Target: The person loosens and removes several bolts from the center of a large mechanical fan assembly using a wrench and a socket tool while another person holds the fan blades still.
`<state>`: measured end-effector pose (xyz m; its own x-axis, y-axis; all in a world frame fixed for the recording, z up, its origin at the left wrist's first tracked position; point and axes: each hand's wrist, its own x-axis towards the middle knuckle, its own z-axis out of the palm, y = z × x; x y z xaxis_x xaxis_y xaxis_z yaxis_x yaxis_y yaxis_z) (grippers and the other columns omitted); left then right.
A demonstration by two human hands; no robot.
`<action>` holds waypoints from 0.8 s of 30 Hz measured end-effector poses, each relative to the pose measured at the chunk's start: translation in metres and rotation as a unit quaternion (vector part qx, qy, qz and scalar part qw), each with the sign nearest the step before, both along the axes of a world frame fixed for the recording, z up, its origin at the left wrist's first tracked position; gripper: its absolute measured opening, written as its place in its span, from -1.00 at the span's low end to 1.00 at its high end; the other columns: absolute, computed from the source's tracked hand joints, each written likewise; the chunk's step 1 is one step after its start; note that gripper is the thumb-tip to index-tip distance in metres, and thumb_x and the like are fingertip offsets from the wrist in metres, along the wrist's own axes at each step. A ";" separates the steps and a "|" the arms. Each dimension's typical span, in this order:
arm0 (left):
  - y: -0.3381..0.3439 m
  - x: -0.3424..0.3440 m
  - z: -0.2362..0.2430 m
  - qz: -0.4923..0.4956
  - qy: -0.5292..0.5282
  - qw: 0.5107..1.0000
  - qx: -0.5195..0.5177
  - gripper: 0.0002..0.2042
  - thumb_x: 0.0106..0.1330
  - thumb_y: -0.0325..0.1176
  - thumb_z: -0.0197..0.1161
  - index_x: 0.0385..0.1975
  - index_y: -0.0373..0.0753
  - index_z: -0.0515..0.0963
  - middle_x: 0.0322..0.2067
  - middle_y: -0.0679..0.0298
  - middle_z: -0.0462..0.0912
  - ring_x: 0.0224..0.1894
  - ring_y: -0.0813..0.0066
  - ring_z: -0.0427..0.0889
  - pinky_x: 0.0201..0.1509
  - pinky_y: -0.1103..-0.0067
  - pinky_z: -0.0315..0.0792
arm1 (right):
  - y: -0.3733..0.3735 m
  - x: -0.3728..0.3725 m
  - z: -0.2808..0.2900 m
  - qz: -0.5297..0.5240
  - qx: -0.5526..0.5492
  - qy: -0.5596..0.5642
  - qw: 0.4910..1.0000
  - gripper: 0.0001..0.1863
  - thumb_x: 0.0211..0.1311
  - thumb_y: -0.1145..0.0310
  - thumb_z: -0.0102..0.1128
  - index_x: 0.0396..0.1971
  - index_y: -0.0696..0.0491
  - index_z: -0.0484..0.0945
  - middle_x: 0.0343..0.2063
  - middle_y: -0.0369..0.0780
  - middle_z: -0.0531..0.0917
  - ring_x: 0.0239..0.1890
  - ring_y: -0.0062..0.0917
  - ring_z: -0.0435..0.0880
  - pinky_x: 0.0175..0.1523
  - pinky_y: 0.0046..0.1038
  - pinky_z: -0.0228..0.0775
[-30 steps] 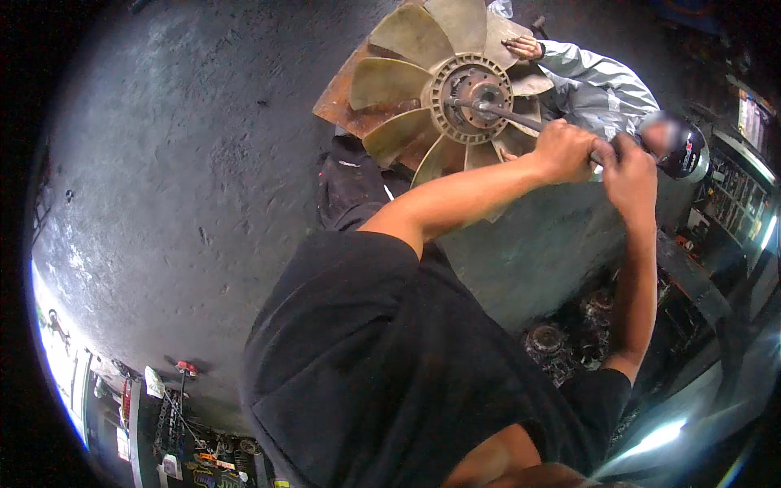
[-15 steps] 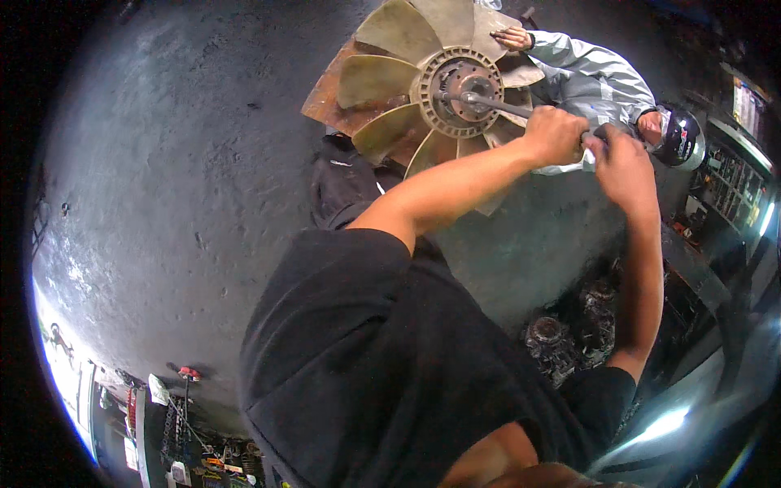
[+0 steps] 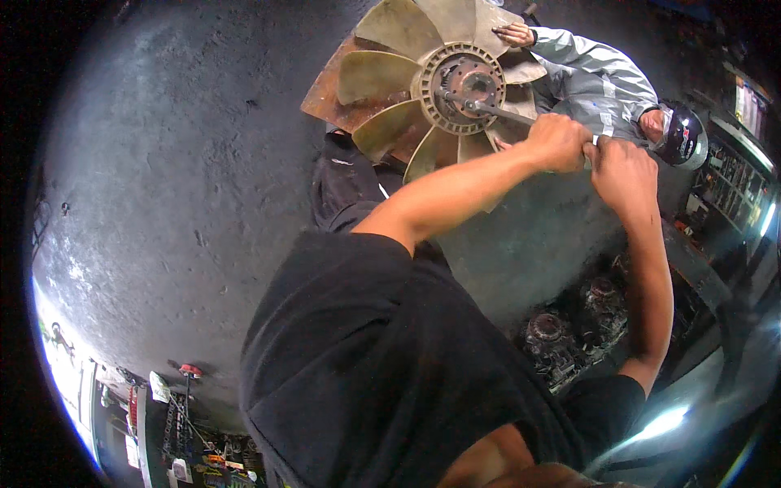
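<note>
A large cooling fan point(image 3: 378, 79) with broad tan blades lies at the top middle. Its hub point(image 3: 472, 81) is rusty, with a ring of slots around it. A long-handled socket wrench point(image 3: 506, 112) has its head at the lower part of the hub. My left hand point(image 3: 560, 143) is closed around the handle. Just right of it, my right hand point(image 3: 623, 169) is closed at the handle's outer end; its fingers are partly hidden. A co-worker's hand point(image 3: 514, 34) rests on a blade at the upper right, and a few more fingertips show at the lower blades.
The co-worker point(image 3: 602, 89), in a grey jacket and dark cap, is close by on the fan's right. A rusty plate point(image 3: 329, 93) lies under the fan. Greasy machine parts point(image 3: 549, 333) sit on the dark floor point(image 3: 163, 203) at lower right. Tools stand at lower left.
The handle's outer end has swung slightly down, and both my hands have moved down with it. The fan stays about where it was. Fingertips now show at the lower blades.
</note>
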<state>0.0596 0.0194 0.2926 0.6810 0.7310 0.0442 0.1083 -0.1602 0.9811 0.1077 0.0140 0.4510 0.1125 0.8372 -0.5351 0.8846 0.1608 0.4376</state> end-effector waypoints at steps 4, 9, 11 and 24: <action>0.037 -0.004 -0.012 -0.243 -0.057 0.968 0.004 -0.79 -0.10 -0.28 0.33 -0.47 -0.22 0.63 -0.50 0.00 0.64 -0.42 0.02 0.64 -0.30 0.23 0.49 | -0.010 -0.011 0.001 0.135 0.050 0.066 0.987 -0.83 0.14 0.29 0.10 -0.38 0.07 0.55 -0.48 -0.09 0.66 -0.40 -0.17 0.67 -0.30 -0.16 0.47; 0.001 -0.009 -0.009 0.196 -0.174 0.964 0.049 -0.78 -0.15 -0.27 0.36 -0.49 -0.18 0.59 -0.59 0.09 0.61 -0.41 0.04 0.63 -0.34 0.26 0.47 | 0.019 -0.013 -0.008 0.001 -0.033 -0.097 0.995 -0.83 0.05 0.35 0.13 -0.38 0.12 0.55 -0.42 -0.03 0.65 -0.32 -0.16 0.68 -0.21 -0.16 0.50; 0.003 -0.002 -0.015 0.203 -0.145 0.966 0.071 -0.80 -0.15 -0.25 0.36 -0.53 -0.16 0.57 -0.58 0.10 0.60 -0.40 0.05 0.63 -0.35 0.26 0.47 | 0.029 -0.016 -0.004 0.008 -0.031 -0.060 0.998 -0.82 0.04 0.35 0.14 -0.38 0.13 0.55 -0.42 -0.02 0.64 -0.32 -0.14 0.68 -0.20 -0.17 0.51; 0.018 -0.011 -0.001 0.332 -0.159 0.925 0.093 -0.66 -0.07 -0.18 0.41 -0.37 -0.24 0.53 -0.50 0.13 0.58 -0.37 0.11 0.61 -0.26 0.29 0.44 | 0.040 0.018 0.004 0.058 0.099 0.222 0.968 -0.80 0.16 0.36 0.17 -0.22 0.07 0.51 -0.29 -0.10 0.61 -0.29 -0.13 0.62 -0.25 -0.16 0.38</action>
